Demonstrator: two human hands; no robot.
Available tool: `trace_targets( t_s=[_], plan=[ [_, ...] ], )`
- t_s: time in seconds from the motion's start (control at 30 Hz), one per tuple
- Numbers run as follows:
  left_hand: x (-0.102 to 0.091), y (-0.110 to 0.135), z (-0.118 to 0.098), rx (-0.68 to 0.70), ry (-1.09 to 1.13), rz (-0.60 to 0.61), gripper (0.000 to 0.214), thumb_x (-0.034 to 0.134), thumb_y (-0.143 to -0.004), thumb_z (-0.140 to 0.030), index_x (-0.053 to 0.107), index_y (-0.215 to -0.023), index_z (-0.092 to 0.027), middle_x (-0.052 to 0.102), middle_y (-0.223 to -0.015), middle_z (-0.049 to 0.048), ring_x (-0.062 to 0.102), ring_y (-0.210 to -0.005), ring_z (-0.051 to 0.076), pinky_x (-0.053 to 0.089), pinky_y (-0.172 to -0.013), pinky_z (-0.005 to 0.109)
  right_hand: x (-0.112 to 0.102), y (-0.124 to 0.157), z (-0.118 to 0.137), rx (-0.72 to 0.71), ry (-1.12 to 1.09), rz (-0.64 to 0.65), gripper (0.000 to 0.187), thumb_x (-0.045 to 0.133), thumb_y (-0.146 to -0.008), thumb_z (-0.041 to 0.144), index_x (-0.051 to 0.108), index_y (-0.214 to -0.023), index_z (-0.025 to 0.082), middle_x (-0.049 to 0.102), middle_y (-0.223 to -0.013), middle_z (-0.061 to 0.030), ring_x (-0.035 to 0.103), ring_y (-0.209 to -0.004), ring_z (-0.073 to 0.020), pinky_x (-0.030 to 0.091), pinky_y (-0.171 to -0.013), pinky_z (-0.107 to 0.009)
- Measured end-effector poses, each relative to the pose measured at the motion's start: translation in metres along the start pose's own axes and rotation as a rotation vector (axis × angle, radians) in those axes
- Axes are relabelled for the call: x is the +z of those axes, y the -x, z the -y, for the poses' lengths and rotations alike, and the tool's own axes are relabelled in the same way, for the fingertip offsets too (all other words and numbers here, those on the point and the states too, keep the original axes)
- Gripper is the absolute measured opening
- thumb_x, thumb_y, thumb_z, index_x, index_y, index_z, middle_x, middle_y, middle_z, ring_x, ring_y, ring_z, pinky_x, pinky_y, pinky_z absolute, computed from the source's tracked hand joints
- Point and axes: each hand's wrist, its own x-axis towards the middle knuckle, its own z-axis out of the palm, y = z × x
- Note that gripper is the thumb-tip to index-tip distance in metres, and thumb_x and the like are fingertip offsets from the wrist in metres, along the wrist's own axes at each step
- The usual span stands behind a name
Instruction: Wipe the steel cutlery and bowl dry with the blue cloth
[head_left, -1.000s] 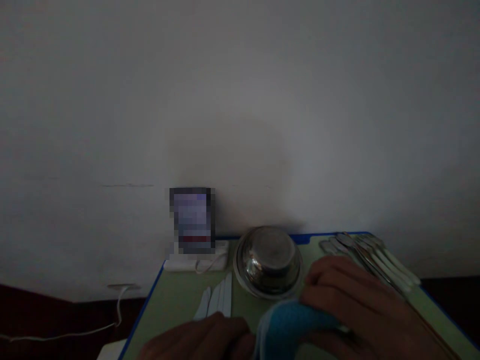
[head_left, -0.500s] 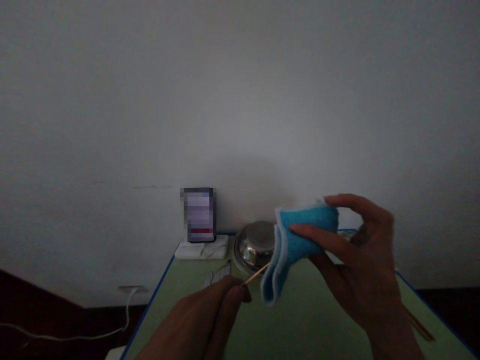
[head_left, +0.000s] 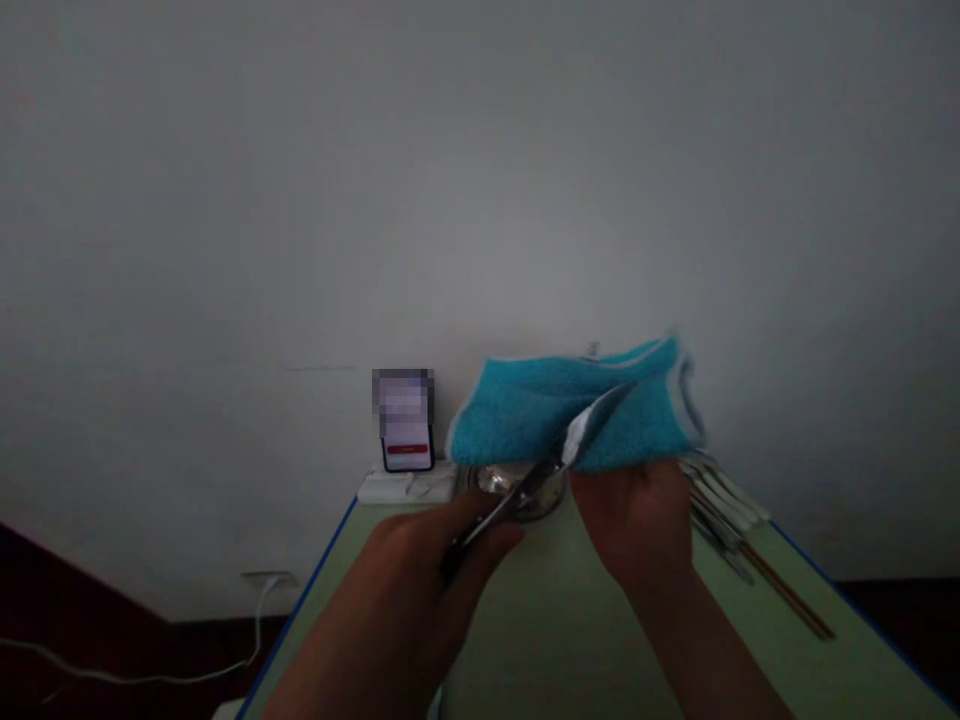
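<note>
My left hand (head_left: 450, 555) is closed around the handle of a shiny metal spoon (head_left: 589, 430), which points up and to the right. The spoon's broad end lies in front of a blue cloth (head_left: 517, 410) with pale edging. From below, my right hand (head_left: 637, 520) supports the cloth, its fingers hidden behind the fabric. The cloth is spread wide and slightly blurred by motion. Whether the spoon touches it, I cannot tell. Behind my hands, a metal bowl (head_left: 495, 480) is mostly covered from view.
A phone (head_left: 409, 425) stands upright on a white block (head_left: 409, 487) against the wall. Chopsticks (head_left: 787, 590) and several pieces of cutlery (head_left: 720, 490) lie along the right side of the green table (head_left: 555, 630). A white cable (head_left: 150, 679) runs at the left.
The spoon has turned, its broad end now facing me. My right hand has moved left and under the cloth, which has gone from folded to spread out.
</note>
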Motion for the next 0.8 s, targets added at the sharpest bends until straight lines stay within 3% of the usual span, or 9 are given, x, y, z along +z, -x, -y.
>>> trace_targets(
  t_s=[0.1,0.27,0.43,0.6,0.8],
  plan=[
    [0.009,-0.003,0.0,0.025,-0.023,-0.012,0.022,0.044,-0.087,-0.034,0.063,-0.095,-0.026,0.071,-0.086,-0.0009,0.065,-0.075,0.018,0.044,-0.064,0.025,0.006,0.0,0.001,0.174,-0.188,-0.014,0.026,0.045,-0.083,0.04,0.06,-0.102,0.03,0.065,-0.104,0.0029,0.053,-0.109,-0.0157,0.045,-0.089,-0.034],
    [0.017,-0.008,0.004,0.051,-0.074,-0.079,0.02,0.042,-0.087,-0.029,0.061,-0.092,-0.026,0.07,-0.092,0.0015,0.063,-0.085,0.021,0.042,-0.072,0.029,0.004,0.001,-0.002,0.393,-0.208,0.075,0.024,0.055,-0.08,0.034,0.062,-0.1,0.023,0.067,-0.102,-0.0007,0.059,-0.1,-0.017,0.048,-0.086,-0.034],
    [0.016,-0.008,0.002,-0.009,-0.105,-0.054,0.022,0.039,-0.088,-0.03,0.06,-0.093,-0.024,0.069,-0.086,0.0026,0.063,-0.078,0.021,0.041,-0.066,0.029,-0.001,-0.004,-0.002,0.354,-0.181,0.058,0.025,0.058,-0.078,0.031,0.061,-0.101,0.024,0.067,-0.103,-0.001,0.059,-0.099,-0.0171,0.048,-0.087,-0.034],
    [0.014,-0.008,-0.002,-0.062,-0.096,-0.011,0.026,0.032,-0.091,-0.031,0.055,-0.094,-0.02,0.067,-0.087,0.0046,0.061,-0.078,0.021,0.041,-0.062,0.028,-0.01,-0.016,0.009,0.237,-0.213,-0.055,0.029,0.042,-0.084,0.036,0.058,-0.106,0.026,0.063,-0.11,-0.001,0.055,-0.108,-0.0188,0.046,-0.088,-0.041],
    [0.015,-0.012,0.0,-0.072,-0.098,-0.056,0.024,0.032,-0.091,-0.031,0.053,-0.092,-0.02,0.066,-0.084,0.0035,0.062,-0.077,0.02,0.04,-0.063,0.028,-0.009,-0.01,0.02,0.197,-0.078,0.102,0.044,0.027,-0.084,0.05,0.06,-0.103,0.027,0.062,-0.112,-0.0032,0.053,-0.11,-0.0218,0.044,-0.089,-0.046]
  ],
)
